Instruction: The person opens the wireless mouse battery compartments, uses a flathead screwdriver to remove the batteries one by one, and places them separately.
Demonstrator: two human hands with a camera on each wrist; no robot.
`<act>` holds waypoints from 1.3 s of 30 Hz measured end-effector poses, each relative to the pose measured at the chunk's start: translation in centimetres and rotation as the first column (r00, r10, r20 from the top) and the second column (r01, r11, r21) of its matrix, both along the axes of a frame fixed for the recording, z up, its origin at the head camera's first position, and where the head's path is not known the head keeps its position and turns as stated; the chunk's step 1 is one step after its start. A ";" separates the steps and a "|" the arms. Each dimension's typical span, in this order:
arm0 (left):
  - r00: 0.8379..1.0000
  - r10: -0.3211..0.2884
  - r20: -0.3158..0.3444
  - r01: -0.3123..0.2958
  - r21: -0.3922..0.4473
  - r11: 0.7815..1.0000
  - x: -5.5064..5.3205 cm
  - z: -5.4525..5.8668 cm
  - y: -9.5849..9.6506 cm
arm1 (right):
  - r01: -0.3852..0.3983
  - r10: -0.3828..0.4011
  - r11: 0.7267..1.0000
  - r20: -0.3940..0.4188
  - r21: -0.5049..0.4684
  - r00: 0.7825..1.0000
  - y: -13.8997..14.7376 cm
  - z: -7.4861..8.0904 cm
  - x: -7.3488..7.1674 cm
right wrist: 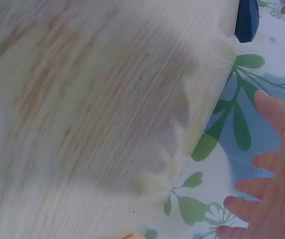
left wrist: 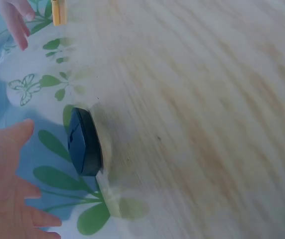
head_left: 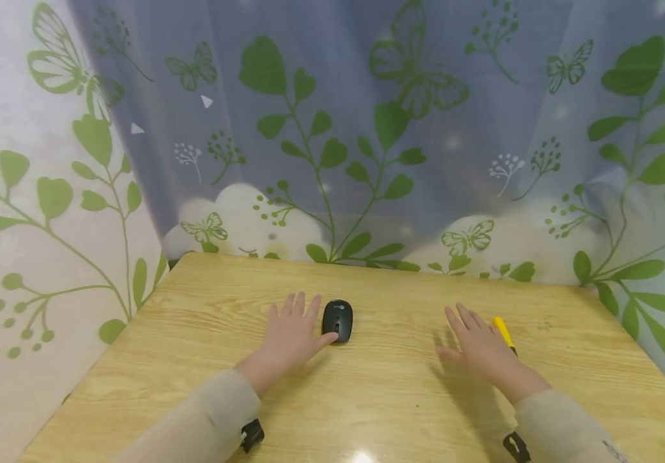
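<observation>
A black computer mouse (head_left: 337, 320) lies on the wooden table in the head view. Just left of it is my left hand (head_left: 293, 337), fingers spread and straight, its thumb overlapping the mouse's lower edge in this view. The left wrist view shows that hand (left wrist: 5, 184) apart from the mouse (left wrist: 85, 142), nothing in its grasp. To the right, my right hand (head_left: 479, 347) hovers over its shadow with fingers extended, holding nothing. Beside it lies a tool with a yellow handle (head_left: 503, 332), its lower part hidden behind the hand. The right wrist view also has the right hand (right wrist: 267, 179) spread.
The wooden table (head_left: 379, 392) reaches back to a curtain (head_left: 332, 148) printed with leaves and butterflies. Similar patterned cloth (head_left: 31, 257) hangs at the left side. Dark straps show under both sleeves.
</observation>
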State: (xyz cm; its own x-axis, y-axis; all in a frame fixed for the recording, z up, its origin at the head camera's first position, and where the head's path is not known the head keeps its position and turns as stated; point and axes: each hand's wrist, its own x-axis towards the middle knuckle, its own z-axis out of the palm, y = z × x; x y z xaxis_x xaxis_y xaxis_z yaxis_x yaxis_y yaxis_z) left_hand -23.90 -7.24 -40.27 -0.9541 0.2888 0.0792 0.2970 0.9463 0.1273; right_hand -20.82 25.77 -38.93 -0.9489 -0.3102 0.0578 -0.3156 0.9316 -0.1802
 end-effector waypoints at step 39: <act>0.948 0.198 0.249 -0.222 0.071 0.973 -3.6 -0.3 5.7 | -0.034 0.087 0.959 0.181 -0.280 0.980 -3.0 -1.0 -1.5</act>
State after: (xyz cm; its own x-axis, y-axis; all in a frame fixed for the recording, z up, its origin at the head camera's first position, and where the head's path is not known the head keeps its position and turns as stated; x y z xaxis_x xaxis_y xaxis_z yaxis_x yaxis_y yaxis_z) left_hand -27.50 -1.52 -40.56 -0.9867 0.0824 -0.1404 0.0429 0.9636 0.2639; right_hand -22.35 22.81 -39.91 -0.9305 -0.3650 -0.0306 -0.3048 0.8180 -0.4878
